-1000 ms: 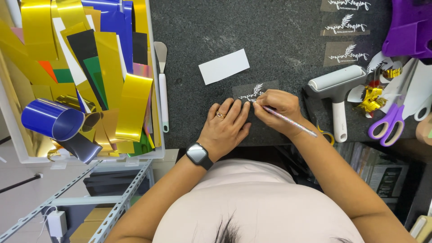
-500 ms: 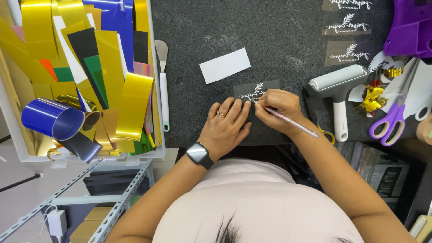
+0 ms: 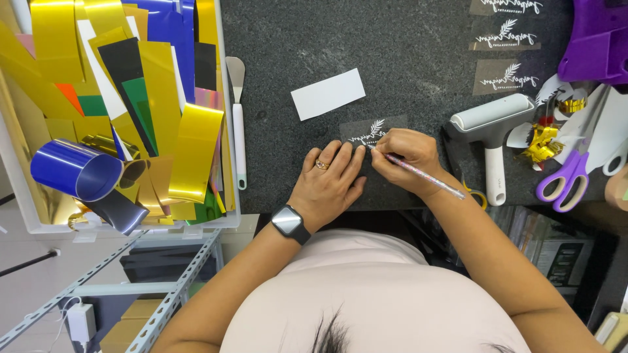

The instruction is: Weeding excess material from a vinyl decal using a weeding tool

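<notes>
- The right hand [image 3: 404, 159], just right of the frame's centre, is closed around a thin pen-like tool [image 3: 418, 172], pinching it between fingers and thumb; the tip touches a small dark decal sheet [image 3: 374, 129] bearing a white leaf design and script.
- The left hand [image 3: 329, 185], just left of the right one, lies flat and open with fingers spread, fingertips pressing on the lower left edge of that decal sheet. A ring sits on one finger and a dark smartwatch [image 3: 290, 223] on the wrist.
- The decal sheet rests on the dark speckled work mat [image 3: 294, 39], at centre frame, just above both hands.
- A blank white card [image 3: 328, 93] lies tilted on the mat, near the decal's upper left.
- A white-handled spatula tool [image 3: 237, 124] lies upright along the mat's left edge.
- At the left of the frame, a white bin [image 3: 230, 216] holds gold, blue, black and green vinyl scraps, with a blue vinyl roll [image 3: 75, 168] at its lower left.
- To the right of the hands lies a white lint roller [image 3: 492, 127], and beyond it purple-handled scissors [image 3: 566, 180] with gold foil scraps [image 3: 541, 145] just beside them.
- Three more decal sheets [image 3: 505, 39] lie in the upper right, next to a purple machine [image 3: 598, 42] in the corner.
</notes>
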